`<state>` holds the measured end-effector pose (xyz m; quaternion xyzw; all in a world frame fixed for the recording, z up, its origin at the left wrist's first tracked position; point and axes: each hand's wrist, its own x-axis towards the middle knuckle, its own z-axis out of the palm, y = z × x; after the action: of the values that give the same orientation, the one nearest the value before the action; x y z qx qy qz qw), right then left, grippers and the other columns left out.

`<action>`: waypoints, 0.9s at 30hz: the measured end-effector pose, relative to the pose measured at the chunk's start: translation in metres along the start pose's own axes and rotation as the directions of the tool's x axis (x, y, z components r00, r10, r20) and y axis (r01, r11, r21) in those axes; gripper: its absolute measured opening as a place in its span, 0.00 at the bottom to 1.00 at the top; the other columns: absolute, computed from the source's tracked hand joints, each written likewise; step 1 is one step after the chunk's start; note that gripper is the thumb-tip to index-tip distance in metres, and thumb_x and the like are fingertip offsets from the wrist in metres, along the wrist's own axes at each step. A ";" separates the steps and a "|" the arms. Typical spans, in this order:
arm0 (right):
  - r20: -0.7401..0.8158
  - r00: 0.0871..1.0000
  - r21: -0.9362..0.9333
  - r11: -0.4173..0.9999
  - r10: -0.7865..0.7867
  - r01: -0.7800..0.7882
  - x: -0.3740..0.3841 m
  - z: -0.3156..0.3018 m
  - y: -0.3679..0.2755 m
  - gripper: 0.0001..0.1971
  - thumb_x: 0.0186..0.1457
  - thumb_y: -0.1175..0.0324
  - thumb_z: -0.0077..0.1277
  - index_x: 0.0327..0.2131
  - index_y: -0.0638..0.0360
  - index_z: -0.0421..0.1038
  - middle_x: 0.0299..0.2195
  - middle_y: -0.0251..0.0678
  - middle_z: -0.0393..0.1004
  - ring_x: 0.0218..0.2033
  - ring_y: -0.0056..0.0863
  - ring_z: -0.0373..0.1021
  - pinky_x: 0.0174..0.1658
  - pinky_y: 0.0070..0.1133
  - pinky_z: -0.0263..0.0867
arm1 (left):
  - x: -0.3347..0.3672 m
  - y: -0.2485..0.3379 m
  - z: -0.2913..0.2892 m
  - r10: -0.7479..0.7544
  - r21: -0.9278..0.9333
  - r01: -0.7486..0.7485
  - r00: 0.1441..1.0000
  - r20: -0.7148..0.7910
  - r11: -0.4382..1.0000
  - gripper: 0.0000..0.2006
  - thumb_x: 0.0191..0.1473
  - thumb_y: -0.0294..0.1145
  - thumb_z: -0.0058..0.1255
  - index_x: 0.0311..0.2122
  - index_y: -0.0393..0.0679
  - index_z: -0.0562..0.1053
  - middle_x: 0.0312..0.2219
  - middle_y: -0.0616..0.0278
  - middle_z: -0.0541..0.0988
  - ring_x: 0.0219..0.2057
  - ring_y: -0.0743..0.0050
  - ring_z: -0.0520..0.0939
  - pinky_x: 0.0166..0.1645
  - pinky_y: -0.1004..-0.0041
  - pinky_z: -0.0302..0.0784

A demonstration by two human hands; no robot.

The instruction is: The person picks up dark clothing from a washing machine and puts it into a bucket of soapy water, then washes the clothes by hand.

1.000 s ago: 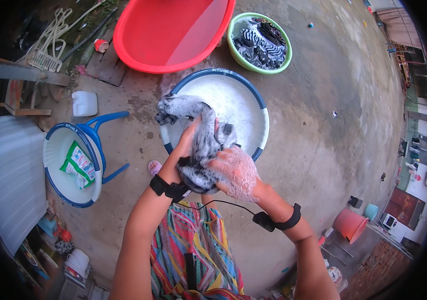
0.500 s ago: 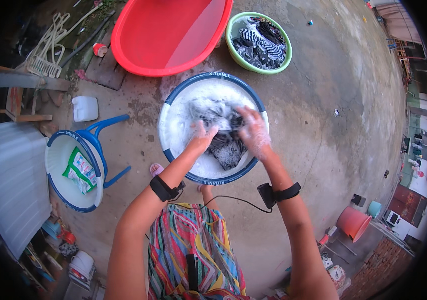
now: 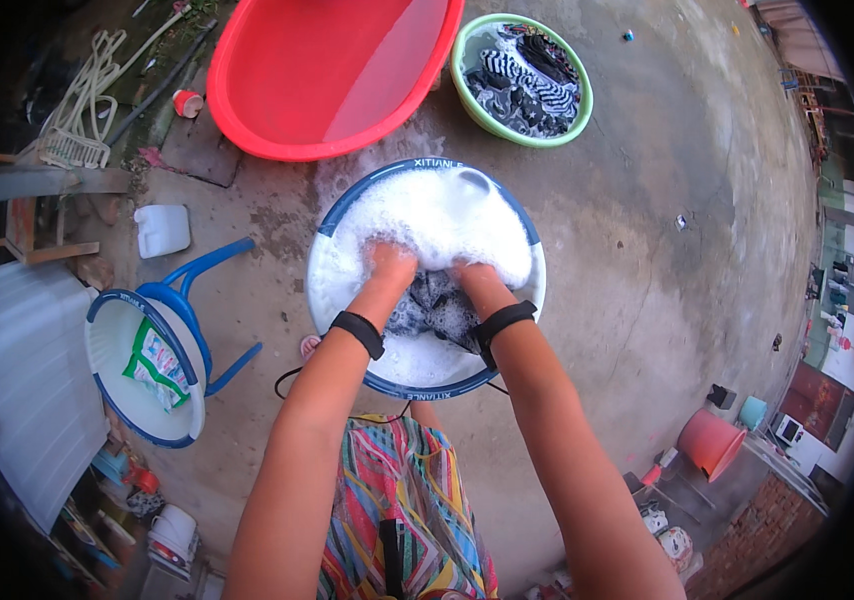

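A white wash basin with a dark blue rim (image 3: 530, 237) stands in front of me, holding thick white suds (image 3: 427, 215). My left hand (image 3: 387, 262) is sunk into the foam at the basin's middle, its fingers hidden. Beside it my right hand (image 3: 475, 277) also dips into the suds, fingers covered. Between and below the wrists lies a wet dark cloth (image 3: 437, 312), partly buried in foam. Whether either hand grips it under the suds cannot be seen. A pale rounded bulge (image 3: 469, 186) shows through the foam at the far side.
A large red tub (image 3: 317, 75) of water stands beyond the basin. Right of it is a green basin (image 3: 587, 110) with wet dark and striped clothes. To the left, a second white basin (image 3: 100, 375) holding a green-and-white packet leans by a blue stool (image 3: 209, 259). A white jug (image 3: 162, 231) stands nearby.
Both hands have pushed down into the suds; before, they were visible on the dark cloth. Foam now covers the basin's far half, and the forearms have moved closer together.
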<state>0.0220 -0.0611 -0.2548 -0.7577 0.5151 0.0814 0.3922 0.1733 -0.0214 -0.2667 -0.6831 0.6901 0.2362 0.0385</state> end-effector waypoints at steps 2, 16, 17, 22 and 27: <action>0.023 1.000 0.018 1.000 0.015 -0.015 0.000 0.007 0.011 0.35 0.46 0.54 0.49 0.57 0.57 0.51 0.56 0.51 0.54 0.58 0.43 0.49 0.59 0.30 0.46 | 0.000 0.003 0.010 -0.017 0.020 0.016 0.999 0.036 1.000 0.17 0.47 0.36 0.40 0.41 0.45 0.74 0.42 0.53 0.75 0.45 0.53 0.73 0.49 0.55 0.65; -0.412 0.911 0.290 0.947 -0.009 0.140 -0.092 -0.066 -0.124 0.24 0.39 0.56 0.54 0.41 0.55 0.65 0.31 0.49 0.73 0.34 0.45 0.71 0.37 0.31 0.67 | -0.063 0.014 -0.105 0.122 -0.586 0.427 0.865 0.487 -0.689 0.29 0.53 0.56 0.40 0.50 0.41 0.65 0.43 0.56 0.72 0.46 0.66 0.72 0.51 0.67 0.67; -0.408 0.897 0.270 0.916 -0.172 0.298 -0.111 -0.074 -0.135 0.21 0.37 0.59 0.54 0.39 0.54 0.67 0.29 0.47 0.73 0.33 0.43 0.71 0.36 0.30 0.67 | -0.066 0.015 -0.112 0.223 -0.510 0.446 0.870 0.440 -0.736 0.29 0.53 0.55 0.41 0.51 0.42 0.65 0.45 0.56 0.71 0.47 0.66 0.72 0.52 0.68 0.67; -0.401 0.822 0.317 0.781 -0.404 0.538 -0.161 -0.073 -0.154 0.23 0.37 0.59 0.55 0.41 0.52 0.67 0.30 0.44 0.72 0.33 0.42 0.70 0.40 0.32 0.65 | -0.085 0.023 -0.128 0.255 -0.586 0.494 0.859 0.444 -0.642 0.21 0.55 0.45 0.43 0.49 0.42 0.66 0.41 0.56 0.74 0.41 0.64 0.75 0.48 0.67 0.70; -0.280 0.960 0.617 0.768 0.011 0.171 -0.121 -0.075 -0.108 0.26 0.37 0.55 0.55 0.42 0.57 0.66 0.31 0.43 0.72 0.33 0.38 0.70 0.39 0.28 0.65 | -0.110 0.038 -0.128 0.166 -0.483 0.359 0.903 0.395 -0.799 0.20 0.52 0.41 0.47 0.49 0.44 0.67 0.44 0.56 0.72 0.45 0.64 0.72 0.49 0.67 0.68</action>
<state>0.0373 -0.0080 -0.0844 -0.6060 0.5271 -0.2171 0.5549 0.1778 0.0299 -0.1017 -0.3136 -0.1449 0.8007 -0.4895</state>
